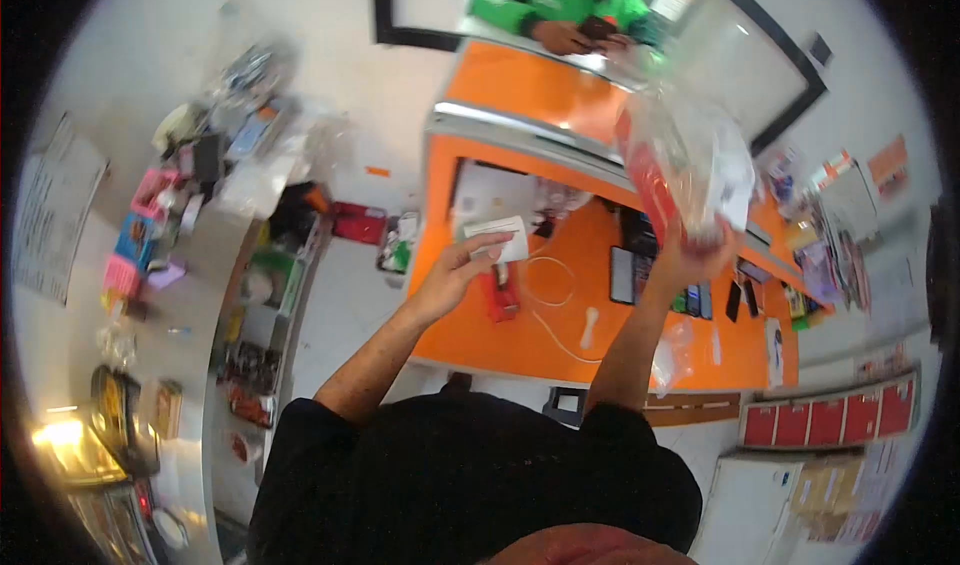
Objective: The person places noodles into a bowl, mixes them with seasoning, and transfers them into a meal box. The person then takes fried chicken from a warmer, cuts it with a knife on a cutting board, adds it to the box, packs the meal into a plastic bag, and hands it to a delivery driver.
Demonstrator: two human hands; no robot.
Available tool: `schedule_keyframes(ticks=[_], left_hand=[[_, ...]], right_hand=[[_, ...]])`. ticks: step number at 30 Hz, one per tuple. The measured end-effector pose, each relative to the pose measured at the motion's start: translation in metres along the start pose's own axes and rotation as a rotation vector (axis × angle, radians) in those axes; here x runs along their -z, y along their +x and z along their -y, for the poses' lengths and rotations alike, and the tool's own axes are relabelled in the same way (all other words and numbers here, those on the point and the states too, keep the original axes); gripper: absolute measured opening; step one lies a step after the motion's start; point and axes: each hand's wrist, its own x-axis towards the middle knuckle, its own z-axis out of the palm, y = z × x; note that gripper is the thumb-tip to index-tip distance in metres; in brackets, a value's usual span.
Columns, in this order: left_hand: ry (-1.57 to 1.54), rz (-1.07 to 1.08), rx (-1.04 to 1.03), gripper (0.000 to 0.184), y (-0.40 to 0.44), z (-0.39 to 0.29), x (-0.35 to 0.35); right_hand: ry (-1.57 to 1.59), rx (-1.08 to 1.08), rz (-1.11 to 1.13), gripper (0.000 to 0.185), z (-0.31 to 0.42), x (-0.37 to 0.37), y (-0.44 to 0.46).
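Observation:
My left hand (460, 270) is closed on a small white paper slip (510, 240) with printed lines, held above the orange desk (460, 340). Just below it on the desk sits a red stapler-like object (498, 295). My right hand (697, 255) is raised and grips the bottom of a clear plastic bag (680, 150). Red and white contents show through the bag, but blur hides what they are. The bag is up beside the raised orange counter top (540, 85).
Across the counter a person in a green jacket (560, 0) holds a dark phone (598, 28). A tablet (628, 275), several phones, a white cable (550, 330) and a plastic bag (673, 355) lie on the desk. A cluttered metal counter (205, 315) runs along the left.

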Motion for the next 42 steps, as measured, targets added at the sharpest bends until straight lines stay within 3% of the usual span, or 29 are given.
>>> schedule_keyframes(ticks=[2,3,5,6,8,9,10,12,14,15,16,18,19,22,24,26,28,30,33,36,37,38,40,42], left_hand=[[-0.092,-0.039,0.02,0.049,-0.04,0.002,0.02],[-0.198,-0.042,0.035,0.054,-0.066,0.001,0.031],[-0.527,-0.133,-0.092,0.055,-0.127,0.005,0.052],[-0.342,-0.309,-0.066,0.055,-0.169,0.004,0.068],[0.036,-0.643,0.087,0.054,-0.254,0.0,0.099],[0.004,-0.722,0.035,0.053,-0.292,0.005,0.114],[0.116,-0.758,-0.05,0.051,-0.338,0.053,0.156],[0.356,-0.852,-0.207,0.047,-0.428,0.147,0.24],[0.265,-0.957,-0.144,0.047,-0.497,0.13,0.257],[0.229,-1.003,-0.118,0.047,-0.523,0.113,0.259],[0.224,-1.036,-0.104,0.047,-0.531,0.053,0.244],[0.137,-1.13,-0.097,0.046,-0.541,0.031,0.259],[0.048,-1.188,-0.111,0.045,-0.555,0.058,0.289],[-0.145,-1.399,-0.045,0.046,-0.588,0.039,0.332],[-0.414,-1.554,-0.019,0.045,-0.609,0.028,0.356],[-0.143,-1.706,0.041,0.035,-0.629,0.06,0.39],[0.276,-1.806,0.087,0.028,-0.633,0.079,0.407],[0.385,-1.884,0.069,0.027,-0.629,0.094,0.433],[0.515,-1.912,0.106,0.031,-0.613,0.098,0.471],[0.577,-1.93,0.138,0.034,-0.597,0.111,0.513],[0.646,-1.939,0.163,0.035,-0.595,0.124,0.528],[0.721,-1.949,0.181,0.036,-0.593,0.128,0.538],[0.652,-1.956,0.412,0.039,-0.59,0.129,0.539],[0.689,-2.026,0.626,0.041,-0.58,0.114,0.531]], right_hand=[[0.135,-0.12,0.044,0.051,0.072,0.003,-0.045],[0.217,-0.257,0.104,0.054,0.102,0.006,-0.084],[0.371,-0.265,0.281,0.058,0.189,-0.007,-0.145],[0.444,-0.127,0.372,0.06,0.242,-0.013,-0.165],[0.682,-0.058,0.533,0.058,0.324,-0.014,-0.239],[0.882,-0.134,0.635,0.058,0.357,-0.015,-0.268],[1.077,-0.208,0.735,0.057,0.384,-0.017,-0.292],[1.321,-0.441,0.916,0.056,0.433,-0.032,-0.336],[1.388,-0.8,1.123,0.057,0.477,-0.039,-0.377],[1.218,-0.844,1.371,0.056,0.5,-0.051,-0.398],[1.333,-1.149,1.612,0.056,0.518,-0.061,-0.418],[1.464,-1.812,2.061,0.055,0.532,-0.085,-0.453],[1.515,-1.745,2.114,0.054,0.546,-0.094,-0.472],[1.495,-2.046,2.205,0.054,0.599,-0.133,-0.494],[1.422,-2.085,2.21,0.054,0.625,-0.169,-0.506],[1.343,-2.118,2.215,0.053,0.653,-0.215,-0.52],[1.313,-1.889,2.284,0.054,0.666,-0.281,-0.567],[1.303,-1.652,2.338,0.052,0.678,-0.349,-0.602],[1.202,-1.534,2.326,0.049,0.707,-0.415,-0.605],[1.111,-1.489,2.559,0.044,0.714,-0.479,-0.645],[1.002,-1.483,2.493,0.041,0.726,-0.483,-0.635],[0.957,-1.088,2.303,0.04,0.722,-0.496,-0.665],[0.834,-0.382,1.832,0.038,0.708,-0.515,-0.726],[1.058,0.118,1.56,0.037,0.74,-0.473,-0.647]])
